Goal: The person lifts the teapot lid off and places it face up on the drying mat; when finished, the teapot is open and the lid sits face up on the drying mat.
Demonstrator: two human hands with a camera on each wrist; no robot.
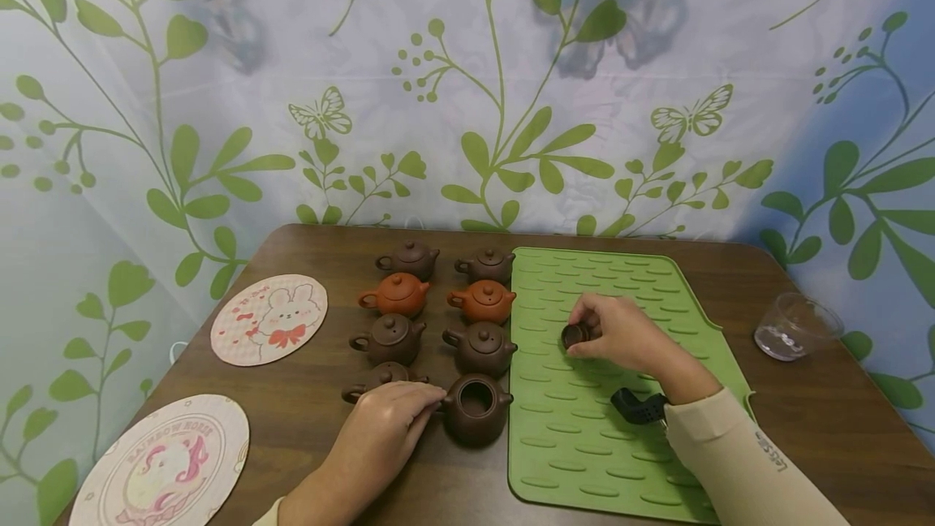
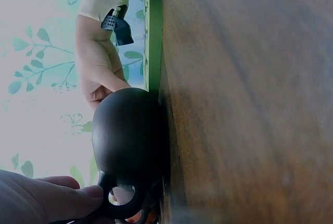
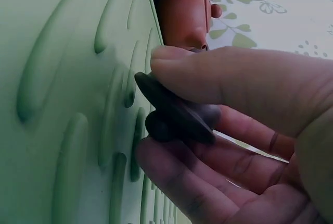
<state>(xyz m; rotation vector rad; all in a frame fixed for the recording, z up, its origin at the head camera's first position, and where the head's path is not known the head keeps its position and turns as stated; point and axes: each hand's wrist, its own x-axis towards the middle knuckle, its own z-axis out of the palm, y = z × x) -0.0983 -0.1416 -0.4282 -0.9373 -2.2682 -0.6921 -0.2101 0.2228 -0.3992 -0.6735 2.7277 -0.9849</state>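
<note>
A dark brown teapot (image 1: 476,420) stands lidless on the table, its round opening facing up. My left hand (image 1: 390,420) pinches its handle (image 2: 136,203) between thumb and fingers. Over the green mat, my right hand (image 1: 621,333) holds the small dark lid (image 3: 177,107) by its rim. In the right wrist view the lid is tilted, with its knob (image 3: 158,125) toward the mat. Behind the open pot stand more lidded teapots in two columns, including a dark one (image 1: 484,347) and an orange one (image 1: 482,301). My left hand partly hides another dark teapot (image 1: 387,380).
The ribbed green mat (image 1: 555,461) lies right of the teapots. A clear glass (image 1: 792,327) stands at the far right. Two round mats, one with a rabbit (image 1: 270,319) and one with a horse (image 1: 164,461), lie at the left. A leaf-patterned curtain (image 1: 409,144) hangs behind the table.
</note>
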